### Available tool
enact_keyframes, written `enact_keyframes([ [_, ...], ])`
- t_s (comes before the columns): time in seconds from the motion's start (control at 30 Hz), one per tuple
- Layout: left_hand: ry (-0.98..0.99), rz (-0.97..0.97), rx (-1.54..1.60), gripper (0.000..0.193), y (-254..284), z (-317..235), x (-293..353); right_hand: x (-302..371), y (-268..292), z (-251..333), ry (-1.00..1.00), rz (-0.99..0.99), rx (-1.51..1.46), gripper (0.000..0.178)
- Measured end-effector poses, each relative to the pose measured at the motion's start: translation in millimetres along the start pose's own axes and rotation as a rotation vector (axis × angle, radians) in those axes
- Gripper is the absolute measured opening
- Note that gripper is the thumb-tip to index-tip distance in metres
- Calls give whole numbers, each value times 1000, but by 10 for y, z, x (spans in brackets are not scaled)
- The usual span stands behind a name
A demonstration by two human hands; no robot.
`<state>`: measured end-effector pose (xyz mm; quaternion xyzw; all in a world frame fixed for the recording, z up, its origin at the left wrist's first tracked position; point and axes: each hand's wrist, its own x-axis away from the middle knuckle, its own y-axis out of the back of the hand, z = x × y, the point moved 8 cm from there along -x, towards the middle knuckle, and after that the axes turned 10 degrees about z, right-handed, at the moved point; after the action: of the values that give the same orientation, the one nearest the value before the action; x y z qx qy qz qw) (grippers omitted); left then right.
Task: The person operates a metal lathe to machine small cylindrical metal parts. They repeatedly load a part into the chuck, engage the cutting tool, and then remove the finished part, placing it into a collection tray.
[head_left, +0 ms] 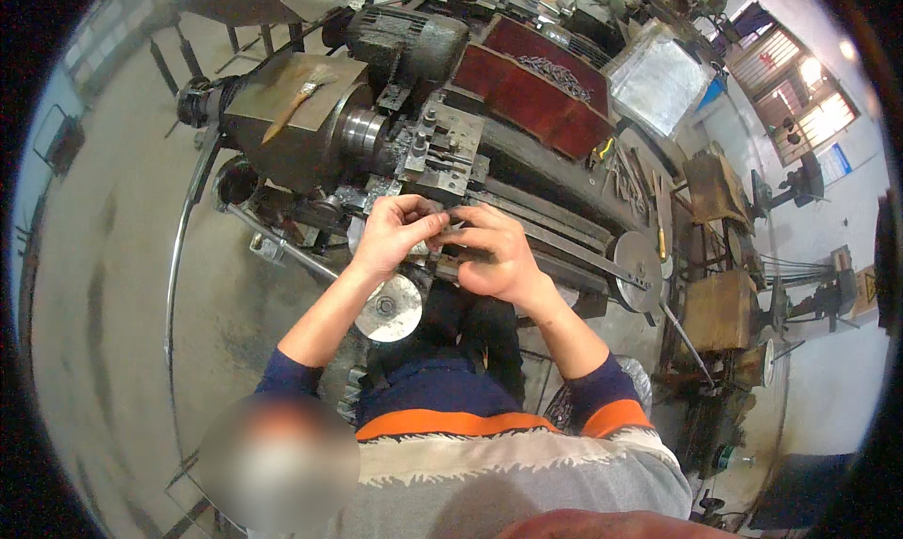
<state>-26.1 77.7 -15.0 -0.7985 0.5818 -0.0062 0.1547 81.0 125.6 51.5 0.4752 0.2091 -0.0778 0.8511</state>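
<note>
Just in front of a lathe's tool post (437,153), my two hands meet at the fingertips. My left hand (395,236) is closed, its thumb and forefinger pinched together. Beside it, my right hand (494,252) reaches in with curled fingers, the tips brought together close to the left thumb. Something small and dark seems to be between the fingertips, too covered to name. Below the left wrist sits a pale round handwheel (388,307). The lathe's chuck (365,132) is beyond the hands, to the left.
A wooden-handled brush (292,108) lies on the headstock (310,78), with a motor (406,45) behind. Small metal parts fill part of a dark red tray (531,87). Hand tools (625,177) lie to its right, near a metal disc (637,271). A long bar (282,245) slants past my left forearm.
</note>
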Motion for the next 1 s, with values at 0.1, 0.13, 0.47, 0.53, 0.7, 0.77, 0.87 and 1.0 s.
enact_keyframes([
  [0.1,7,-28,12,14,92,13,42,-125,-99,29,16,30,9,32],
  [0.13,-6,-48,3,14,126,14,49,-156,-119,35,22,31,25,29],
  [0.47,68,-53,-83,13,191,-32,122,-321,-211,-6,84,209,133,32],
  [0.53,36,-60,-110,13,221,-70,125,-359,-216,-1,107,233,147,32],
  [0.7,-12,-53,-193,15,312,-154,148,-492,-223,-31,99,294,141,29],
  [0.77,-8,-33,-243,17,344,-216,172,-554,-260,-47,117,326,154,27],
  [0.87,8,14,-398,19,472,-322,209,-693,-332,-99,111,369,243,25],
  [1.0,201,-81,-647,30,986,-623,515,-1060,-370,-428,-19,350,486,25],
])
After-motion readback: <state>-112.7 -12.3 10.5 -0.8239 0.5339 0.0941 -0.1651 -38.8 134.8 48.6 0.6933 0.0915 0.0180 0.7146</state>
